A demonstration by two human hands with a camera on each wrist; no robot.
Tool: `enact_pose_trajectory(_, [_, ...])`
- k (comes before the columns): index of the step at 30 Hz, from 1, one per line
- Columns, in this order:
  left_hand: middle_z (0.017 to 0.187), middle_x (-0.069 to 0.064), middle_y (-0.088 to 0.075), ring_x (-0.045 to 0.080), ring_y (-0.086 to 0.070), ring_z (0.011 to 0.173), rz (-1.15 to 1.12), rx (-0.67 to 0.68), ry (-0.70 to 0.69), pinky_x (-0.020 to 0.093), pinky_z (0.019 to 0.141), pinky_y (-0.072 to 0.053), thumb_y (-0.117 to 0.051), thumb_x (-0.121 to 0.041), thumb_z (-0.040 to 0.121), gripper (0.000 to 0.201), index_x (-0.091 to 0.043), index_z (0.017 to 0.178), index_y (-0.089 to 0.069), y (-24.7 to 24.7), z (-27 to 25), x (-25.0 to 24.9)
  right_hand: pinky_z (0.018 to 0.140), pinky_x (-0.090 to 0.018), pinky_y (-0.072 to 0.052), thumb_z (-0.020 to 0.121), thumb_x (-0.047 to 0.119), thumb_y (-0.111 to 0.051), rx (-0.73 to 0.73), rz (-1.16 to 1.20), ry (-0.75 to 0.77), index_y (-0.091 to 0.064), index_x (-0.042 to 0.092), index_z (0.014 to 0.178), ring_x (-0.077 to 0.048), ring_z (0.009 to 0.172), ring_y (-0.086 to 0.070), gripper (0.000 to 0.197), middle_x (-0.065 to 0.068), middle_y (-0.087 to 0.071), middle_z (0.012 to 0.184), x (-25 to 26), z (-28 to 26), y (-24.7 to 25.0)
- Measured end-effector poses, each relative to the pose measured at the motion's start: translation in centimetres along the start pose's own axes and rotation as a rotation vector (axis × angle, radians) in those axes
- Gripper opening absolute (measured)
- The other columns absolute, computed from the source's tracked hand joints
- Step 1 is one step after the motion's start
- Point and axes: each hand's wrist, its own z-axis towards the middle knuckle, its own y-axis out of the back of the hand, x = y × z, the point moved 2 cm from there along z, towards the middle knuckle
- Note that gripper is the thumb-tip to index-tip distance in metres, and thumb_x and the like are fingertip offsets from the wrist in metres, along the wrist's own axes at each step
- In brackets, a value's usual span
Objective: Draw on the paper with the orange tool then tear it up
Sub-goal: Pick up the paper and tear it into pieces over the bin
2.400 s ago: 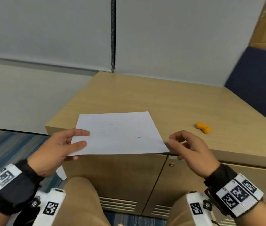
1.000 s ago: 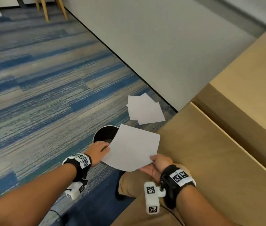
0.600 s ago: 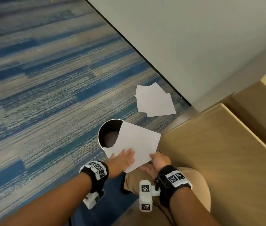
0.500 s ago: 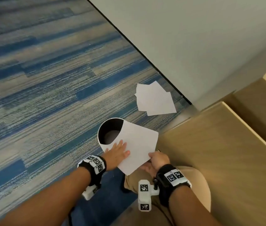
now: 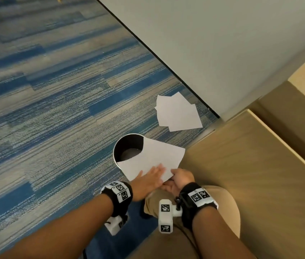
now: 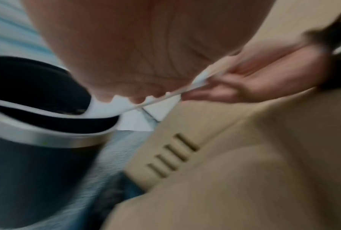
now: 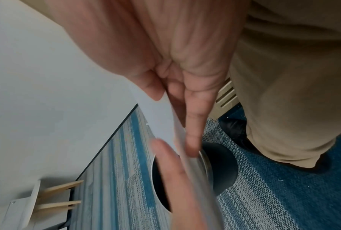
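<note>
The white paper (image 5: 153, 156) hangs tilted over the black round bin (image 5: 115, 148) on the floor, its far corner above the bin's mouth. My right hand (image 5: 179, 176) pinches the paper's near corner, thumb on top and fingers beneath (image 7: 193, 124). Beside it, my left hand (image 5: 151, 176) lies flat on top of the sheet with straight fingers. In the left wrist view the paper (image 6: 114, 107) curves under my palm toward the bin (image 6: 47, 140). The orange tool is out of view.
Several loose white sheets (image 5: 177, 114) lie on the striped blue carpet beyond the bin, near the wall. The wooden cabinet (image 5: 241, 165) stands close on the right. My tan trouser leg (image 5: 222, 212) is just below my hands.
My left hand has slid right across the top of the paper until it sits next to my right hand. The paper stays over the bin.
</note>
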Motion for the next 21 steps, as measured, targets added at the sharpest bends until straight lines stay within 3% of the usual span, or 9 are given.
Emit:
enact_pose_trajectory(2, [0.163,-0.005,0.026,0.026,0.014,0.154,-0.111,-0.075,0.335,0.056,0.122,0.002,-0.017,-0.052,0.106,0.065,-0.026,0.159,0.011,1.7,0.6,2.1,0.061,-0.05,-0.056,0.106,0.005,-0.035,-0.004,0.001,0.012,-0.055,0.002,0.127,-0.038,0.084,-0.067,0.028,-0.019,-0.068,0.098,0.1,-0.1,0.1])
enact_pose_trajectory(3, [0.165,-0.003,0.023,0.025,0.013,0.154,-0.135,-0.121,0.338,0.055,0.122,0.002,-0.015,-0.056,0.105,0.068,-0.025,0.159,0.01,2.5,0.5,2.3,0.063,-0.052,-0.056,0.106,0.005,-0.036,-0.004,-0.006,0.016,-0.055,0.004,0.121,-0.038,0.085,-0.067,0.025,-0.02,-0.068,0.099,0.2,-0.2,0.1])
enact_pose_trajectory(6, [0.165,-0.011,0.022,0.011,0.019,0.152,-0.101,-0.101,-0.037,0.038,0.12,0.011,-0.014,-0.06,0.101,0.067,-0.034,0.157,0.013,2.4,-0.1,-0.6,0.063,-0.049,-0.056,0.106,0.006,-0.036,0.0,-0.015,0.025,-0.058,0.004,0.12,-0.039,0.089,-0.068,0.027,-0.022,-0.07,0.108,0.2,0.2,0.0])
enact_pose_trajectory(7, [0.166,-0.014,0.02,0.008,0.019,0.152,-0.078,-0.055,-0.055,0.036,0.119,0.012,-0.015,-0.058,0.102,0.064,-0.037,0.155,0.014,1.8,-0.3,-1.1,0.062,-0.048,-0.056,0.106,0.007,-0.035,0.003,-0.02,0.02,-0.058,0.002,0.123,-0.04,0.09,-0.068,0.029,-0.022,-0.07,0.11,0.0,0.4,0.1])
enact_pose_trajectory(11, [0.167,-0.006,0.018,0.023,0.011,0.155,-0.153,-0.11,0.349,0.052,0.121,0.005,-0.012,-0.07,0.095,0.079,-0.029,0.159,0.011,2.3,0.1,2.2,0.066,-0.05,-0.057,0.107,0.008,-0.035,-0.014,-0.041,0.027,-0.054,0.003,0.127,-0.04,0.092,-0.069,0.028,-0.022,-0.069,0.109,-0.1,0.0,0.0])
enact_pose_trajectory(15, [0.166,-0.011,0.021,0.012,0.015,0.153,-0.046,-0.027,-0.004,0.045,0.122,0.009,-0.015,-0.061,0.102,0.07,-0.031,0.159,0.012,1.7,-0.4,0.2,0.064,-0.049,-0.059,0.106,0.008,-0.036,-0.02,-0.033,0.025,-0.057,0.003,0.13,-0.041,0.095,-0.069,0.033,-0.024,-0.068,0.121,0.0,0.3,-0.1])
enact_pose_trajectory(18, [0.168,-0.001,0.016,0.025,0.007,0.155,-0.185,-0.171,0.379,0.059,0.121,0.002,-0.004,-0.081,0.086,0.093,-0.026,0.16,0.005,3.0,0.3,2.9,0.063,-0.05,-0.058,0.106,0.007,-0.037,-0.028,-0.035,0.034,-0.059,0.005,0.119,-0.039,0.09,-0.068,0.026,-0.022,-0.069,0.111,-0.1,0.0,-0.1])
enact_pose_trajectory(19, [0.168,0.0,0.018,0.028,0.007,0.155,-0.155,-0.244,0.386,0.061,0.12,0.0,0.0,-0.087,0.076,0.105,-0.025,0.16,0.004,3.7,0.2,3.2,0.065,-0.051,-0.058,0.106,0.007,-0.037,-0.036,-0.045,0.046,-0.059,0.006,0.112,-0.04,0.09,-0.068,0.023,-0.021,-0.07,0.106,0.0,-0.1,-0.1])
enact_pose_trajectory(21, [0.166,-0.004,0.024,0.019,0.012,0.155,-0.083,-0.258,0.124,0.053,0.123,0.003,0.003,-0.087,0.078,0.101,-0.027,0.16,0.008,3.9,0.1,1.6,0.07,-0.054,-0.058,0.105,0.006,-0.038,-0.042,-0.056,0.062,-0.06,0.006,0.11,-0.042,0.095,-0.068,0.023,-0.021,-0.07,0.105,0.3,0.0,0.0])
